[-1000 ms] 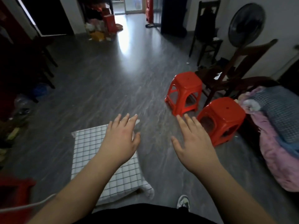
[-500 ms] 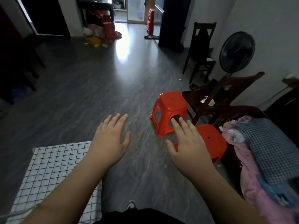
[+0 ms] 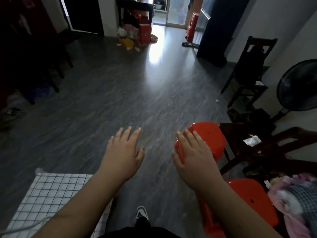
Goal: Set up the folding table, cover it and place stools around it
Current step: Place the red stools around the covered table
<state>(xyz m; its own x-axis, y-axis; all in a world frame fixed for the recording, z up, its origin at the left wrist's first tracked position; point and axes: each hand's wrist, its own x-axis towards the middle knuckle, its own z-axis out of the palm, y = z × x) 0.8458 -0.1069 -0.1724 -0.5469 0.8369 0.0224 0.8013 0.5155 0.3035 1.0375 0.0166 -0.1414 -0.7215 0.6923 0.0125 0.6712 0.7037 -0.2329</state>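
Two red plastic stools stand upright on the grey floor at the right. The farther stool (image 3: 208, 140) has a glossy square seat with rounded corners and a small hole in the middle — its near-left edge is hidden behind a hand. The nearer stool (image 3: 252, 201) sits lower right, its seat also pierced by a small hole, one red leg showing below. At lower left lies the white cloth (image 3: 49, 194) with a thin dark grid — spread flat, one corner curling up at its far-left end.
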